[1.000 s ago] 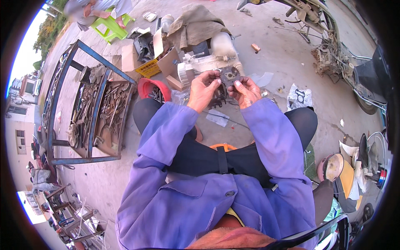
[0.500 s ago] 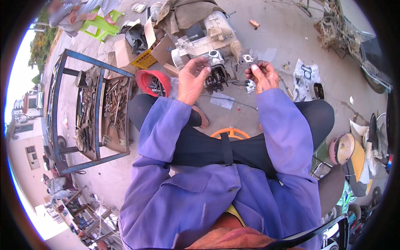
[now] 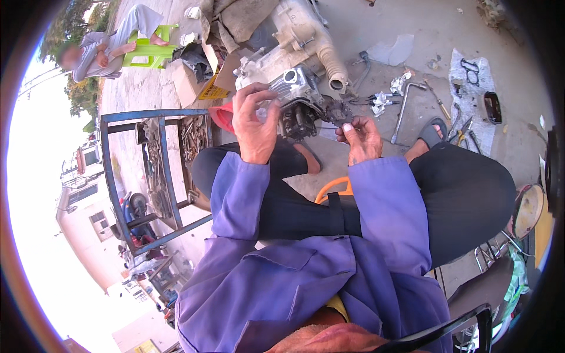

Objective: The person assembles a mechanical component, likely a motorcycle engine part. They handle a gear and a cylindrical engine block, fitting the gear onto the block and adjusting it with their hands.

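Note:
A dark toothed sprocket is pinched between the thumb and fingers of my right hand. It is at the right side of the engine's cylinder head; whether it touches cannot be told. My left hand is raised left of the head, with its fingers apart and nothing in it. Black valve parts show on the near face of the head. Beyond them lies the pale engine casing, with a stubby ribbed tube on its right.
A red bowl lies partly behind my left hand. At left stands a blue metal frame with tools. Pliers, a bent wrench and a gasket on plastic sheet lie right. A person sits beyond a cardboard box.
My right hand has brought the sprocket left, over to the cylinder head. My left hand stays raised with its fingers apart. The whole view has shifted, with more of the right-hand floor tools showing.

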The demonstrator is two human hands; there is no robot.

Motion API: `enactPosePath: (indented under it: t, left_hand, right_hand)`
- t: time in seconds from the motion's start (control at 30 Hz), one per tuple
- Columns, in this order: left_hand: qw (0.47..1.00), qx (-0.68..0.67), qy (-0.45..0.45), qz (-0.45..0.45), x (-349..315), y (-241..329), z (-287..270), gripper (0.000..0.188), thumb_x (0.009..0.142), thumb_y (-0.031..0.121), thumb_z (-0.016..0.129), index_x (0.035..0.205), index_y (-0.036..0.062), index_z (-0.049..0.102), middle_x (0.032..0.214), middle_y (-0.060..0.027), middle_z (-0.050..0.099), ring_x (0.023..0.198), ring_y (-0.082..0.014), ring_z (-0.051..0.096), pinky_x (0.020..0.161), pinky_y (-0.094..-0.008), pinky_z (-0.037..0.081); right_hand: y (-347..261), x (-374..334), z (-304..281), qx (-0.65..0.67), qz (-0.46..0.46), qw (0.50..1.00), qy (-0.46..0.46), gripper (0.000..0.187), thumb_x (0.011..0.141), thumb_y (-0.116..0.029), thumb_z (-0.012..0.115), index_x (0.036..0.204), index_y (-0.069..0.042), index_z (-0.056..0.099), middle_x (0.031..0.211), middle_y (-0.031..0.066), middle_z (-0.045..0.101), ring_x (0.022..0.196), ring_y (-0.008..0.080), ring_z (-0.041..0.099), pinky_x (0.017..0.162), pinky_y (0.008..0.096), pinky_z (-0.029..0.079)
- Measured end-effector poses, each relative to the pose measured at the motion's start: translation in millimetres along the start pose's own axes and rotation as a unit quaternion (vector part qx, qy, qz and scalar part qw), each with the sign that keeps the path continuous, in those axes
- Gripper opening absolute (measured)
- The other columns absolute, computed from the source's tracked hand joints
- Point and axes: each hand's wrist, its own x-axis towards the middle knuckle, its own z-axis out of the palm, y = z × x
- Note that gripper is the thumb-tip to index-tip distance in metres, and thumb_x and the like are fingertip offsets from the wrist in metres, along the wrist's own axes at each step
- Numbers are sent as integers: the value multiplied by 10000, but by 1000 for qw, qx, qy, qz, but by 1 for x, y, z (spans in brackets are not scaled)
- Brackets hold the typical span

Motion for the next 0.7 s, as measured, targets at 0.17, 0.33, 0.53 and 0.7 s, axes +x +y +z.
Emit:
enactPosePath:
  t: [0.17,0.33,0.53,0.7]
  left_hand:
    - [998,42,-11,-38,7,5,3,198,769,-31,723,949,50,718,1091,-78,666,1055,-233,613,927,-341,481]
    - [999,19,-4,-50,9,-6,12,176,795,-59,700,944,33,708,1093,-84,664,1073,-226,618,949,-345,482]
    - [998,19,-2,-63,9,0,18,177,796,-65,694,949,22,707,1103,-95,659,1084,-230,618,960,-353,482]
    - [997,38,-68,3,7,14,12,239,733,-2,744,968,32,715,1110,-104,656,1087,-271,609,973,-377,465]
  right_hand:
    - [1,5,-1,35,42,998,16,118,976,-32,632,1060,-6,553,885,81,671,795,126,657,726,271,545]
    - [-6,6,-2,-32,57,998,-2,111,981,-52,629,1056,-2,565,867,73,666,774,118,631,730,268,528]
    - [-7,9,-2,-28,84,996,-21,112,973,-67,646,1043,-4,584,853,59,661,757,109,621,712,265,523]
    - [-11,7,-2,-13,96,995,-22,134,976,-82,650,1067,-4,588,868,68,656,746,128,627,675,278,520]
